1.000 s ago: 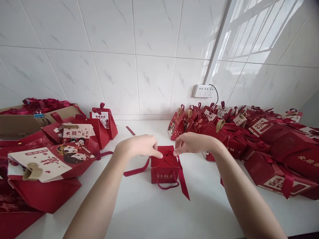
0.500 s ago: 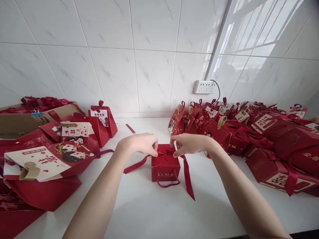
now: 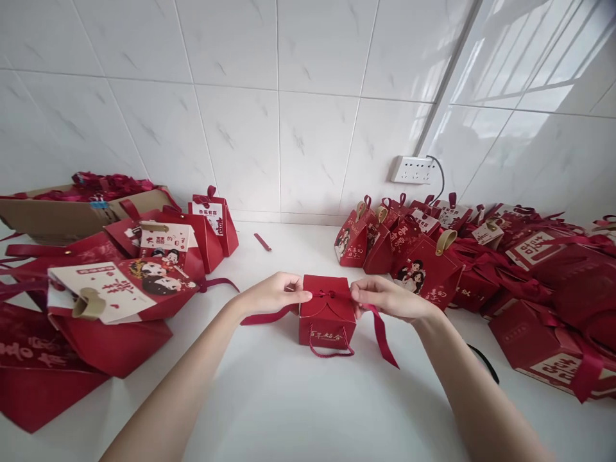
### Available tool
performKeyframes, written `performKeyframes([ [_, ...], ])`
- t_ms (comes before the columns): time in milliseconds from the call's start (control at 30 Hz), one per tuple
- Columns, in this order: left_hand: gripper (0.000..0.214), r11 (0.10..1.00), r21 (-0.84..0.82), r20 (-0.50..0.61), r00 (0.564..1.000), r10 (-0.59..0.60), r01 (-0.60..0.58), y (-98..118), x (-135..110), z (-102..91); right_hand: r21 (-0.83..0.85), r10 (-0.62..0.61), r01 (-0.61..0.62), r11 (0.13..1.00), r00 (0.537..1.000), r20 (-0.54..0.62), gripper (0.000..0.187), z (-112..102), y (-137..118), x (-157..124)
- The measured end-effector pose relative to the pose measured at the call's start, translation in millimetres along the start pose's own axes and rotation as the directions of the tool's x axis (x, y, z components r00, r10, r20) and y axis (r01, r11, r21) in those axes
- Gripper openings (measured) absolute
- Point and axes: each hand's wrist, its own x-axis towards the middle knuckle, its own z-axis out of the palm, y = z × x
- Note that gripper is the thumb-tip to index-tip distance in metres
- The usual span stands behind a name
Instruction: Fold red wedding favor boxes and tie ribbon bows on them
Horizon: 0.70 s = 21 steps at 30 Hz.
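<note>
Left grip (image 3: 274, 296) and right grip (image 3: 391, 299) clamp the red ribbon (image 3: 382, 337) atop the box (image 3: 319, 309), fingers (image 3: 288, 280) hiding pinched stretches.

Cardboard box (image 3: 52, 221), far left: cropped by the left edge. Red box (image 3: 517, 330), near right: cropped by the right edge. Ribbon (image 3: 384, 340): partly hidden by left hand (image 3: 276, 295) and right hand (image 3: 392, 298).

Matt paperboard box (image 3: 327, 314), satiny cloth ribbon (image 3: 383, 337), glossy tiles (image 3: 235, 147)
</note>
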Motion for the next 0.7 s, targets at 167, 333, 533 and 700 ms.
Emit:
performKeyframes([
  [167, 0.04, 0.993, -0.113, 0.017, 0.999, -0.037, 0.038, -9.3, 0.4, 8.1, 0.352, 0.034, -0.002, 0.936, 0.996, -0.086, 0.044, 1.5, 27.3, 5.6],
  [333, 0.041, 0.982, -0.188, 0.043, 0.999, -0.011, 0.019, -10.7, 2.3, 7.9, 0.317, 0.039, -0.045, 0.947, 0.999, 0.025, 0.041, -10.7, 33.6, 1.7],
  [533, 0.04, 0.98, -0.2, 0.082, 0.997, 0.006, 0.01, -11.0, 1.7, 6.6, 0.209, 0.03, -0.047, 0.977, 0.996, 0.081, 0.039, -21.2, 40.9, 0.2],
  [700, 0.034, 0.978, -0.208, 0.096, 0.995, 0.038, -0.017, -9.5, 1.3, 6.0, 0.129, 0.04, -0.047, 0.99, 0.997, 0.059, 0.04, -23.3, 40.1, 2.7],
])
